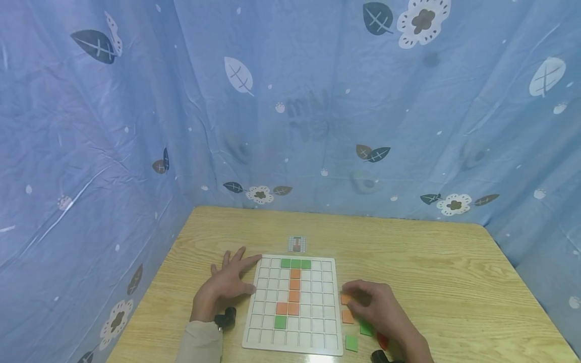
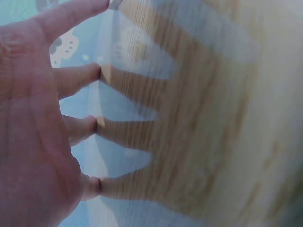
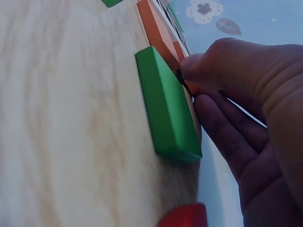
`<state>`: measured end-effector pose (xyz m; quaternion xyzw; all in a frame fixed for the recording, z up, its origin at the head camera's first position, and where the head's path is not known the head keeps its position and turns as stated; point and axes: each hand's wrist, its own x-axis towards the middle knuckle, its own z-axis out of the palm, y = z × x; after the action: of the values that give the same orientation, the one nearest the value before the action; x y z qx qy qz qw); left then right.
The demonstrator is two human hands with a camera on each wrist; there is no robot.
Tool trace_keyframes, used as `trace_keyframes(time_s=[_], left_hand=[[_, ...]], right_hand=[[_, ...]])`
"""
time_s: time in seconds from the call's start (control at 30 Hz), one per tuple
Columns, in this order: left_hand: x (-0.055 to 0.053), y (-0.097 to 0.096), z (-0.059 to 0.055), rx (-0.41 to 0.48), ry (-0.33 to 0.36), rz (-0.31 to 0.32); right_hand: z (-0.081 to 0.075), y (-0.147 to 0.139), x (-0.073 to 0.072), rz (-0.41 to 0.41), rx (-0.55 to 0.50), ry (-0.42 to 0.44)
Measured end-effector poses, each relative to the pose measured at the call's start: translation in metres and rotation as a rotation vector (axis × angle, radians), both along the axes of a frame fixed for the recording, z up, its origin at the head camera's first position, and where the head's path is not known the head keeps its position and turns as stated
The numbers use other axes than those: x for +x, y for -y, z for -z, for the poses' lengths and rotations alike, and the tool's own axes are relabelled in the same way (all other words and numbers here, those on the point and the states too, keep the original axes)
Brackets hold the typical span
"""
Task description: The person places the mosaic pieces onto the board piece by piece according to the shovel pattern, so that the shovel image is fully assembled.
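A white gridded board (image 1: 317, 322) lies on the table, bearing green tiles (image 1: 296, 263) along its far row, orange tiles (image 1: 294, 285) in a column, and one lone green tile (image 1: 280, 322). My left hand (image 1: 227, 282) spreads its fingers, with index finger and thumb at the board's left edge; the left wrist view shows its fingertips (image 2: 94, 125) on the wood. Right of the board, my right hand (image 1: 379, 305) pinches an orange tile (image 1: 346, 299), largely hidden by thumb and fingers. Another orange tile (image 1: 347, 316) and a green block (image 3: 165, 109) lie beside that hand.
Beyond the board is a small picture card (image 1: 297, 244). A green tile (image 1: 351, 343) sits near the board's lower right corner, and a red piece (image 3: 187, 216) lies partly under my right forearm. Blue patterned curtains (image 1: 317, 101) enclose the wooden table (image 1: 431, 262).
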<state>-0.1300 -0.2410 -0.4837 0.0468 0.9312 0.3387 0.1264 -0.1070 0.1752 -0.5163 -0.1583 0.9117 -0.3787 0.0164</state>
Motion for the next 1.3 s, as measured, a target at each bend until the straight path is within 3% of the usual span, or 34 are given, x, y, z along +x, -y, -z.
trace_keyframes(time_s=[0.17, 0.5, 0.87, 1.3], left_hand=[[0.000, 0.001, 0.000, -0.008, -0.005, 0.009], [0.000, 0.001, 0.000, -0.006, -0.006, 0.009], [-0.001, 0.001, 0.001, -0.005, -0.001, 0.002], [0.000, 0.001, 0.001, 0.007, -0.003, -0.001]], right_hand=[[-0.003, 0.000, 0.000, -0.006, -0.025, 0.021], [-0.016, 0.003, 0.000, 0.012, -0.130, 0.146], [-0.027, 0.012, 0.001, -0.072, -0.140, 0.017], [-0.024, 0.035, 0.003, -0.157, -0.167, -0.008]])
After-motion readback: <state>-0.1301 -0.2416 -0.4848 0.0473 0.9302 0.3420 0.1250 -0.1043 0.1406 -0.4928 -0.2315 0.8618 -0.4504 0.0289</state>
